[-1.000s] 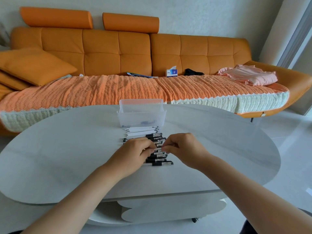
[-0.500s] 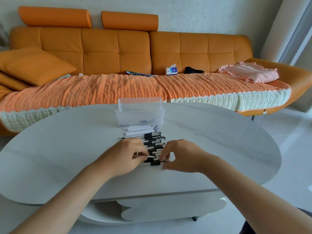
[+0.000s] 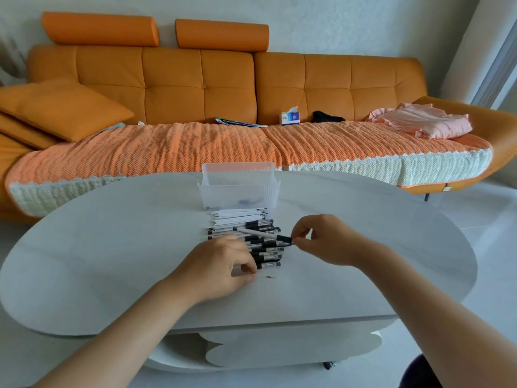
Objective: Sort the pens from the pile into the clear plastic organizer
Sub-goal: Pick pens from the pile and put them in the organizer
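Pen lifted, right fingers pinching its tip (left hand on pile)

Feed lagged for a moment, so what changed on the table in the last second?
The right hand pulled away to the right and now pinches one pen by its black end, raised slantwise over the pile. The left hand stayed curled at the pile's near end. The organizer has not moved.

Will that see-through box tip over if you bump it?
It would probably slide rather than tip: the clear box looks wider than tall and sits flat on the table. It looks thin and nearly empty, so it is likely light and easy to shove.
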Action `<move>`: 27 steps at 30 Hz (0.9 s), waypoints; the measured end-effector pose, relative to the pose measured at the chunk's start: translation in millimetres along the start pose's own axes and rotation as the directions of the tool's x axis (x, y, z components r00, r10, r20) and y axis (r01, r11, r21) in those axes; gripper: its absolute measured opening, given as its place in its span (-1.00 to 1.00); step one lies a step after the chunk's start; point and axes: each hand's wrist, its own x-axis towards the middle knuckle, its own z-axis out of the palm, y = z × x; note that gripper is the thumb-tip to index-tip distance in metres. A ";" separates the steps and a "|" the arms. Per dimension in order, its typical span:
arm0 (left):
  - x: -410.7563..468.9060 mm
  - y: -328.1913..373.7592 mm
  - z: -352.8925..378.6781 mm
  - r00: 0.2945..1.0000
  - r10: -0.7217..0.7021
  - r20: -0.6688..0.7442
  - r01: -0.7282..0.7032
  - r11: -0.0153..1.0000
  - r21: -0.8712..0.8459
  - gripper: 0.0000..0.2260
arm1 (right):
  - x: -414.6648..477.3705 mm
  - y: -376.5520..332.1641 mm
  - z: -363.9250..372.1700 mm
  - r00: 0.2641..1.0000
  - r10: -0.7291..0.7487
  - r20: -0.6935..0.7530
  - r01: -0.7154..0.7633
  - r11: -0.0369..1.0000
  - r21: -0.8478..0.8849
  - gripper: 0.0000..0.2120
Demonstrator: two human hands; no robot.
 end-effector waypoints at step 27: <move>15.4 -25.4 19.8 0.996 -0.083 0.014 0.081 0.993 0.090 -0.41 | 46.5 -15.7 36.1 0.985 0.082 -0.149 -0.067 0.993 0.100 -0.93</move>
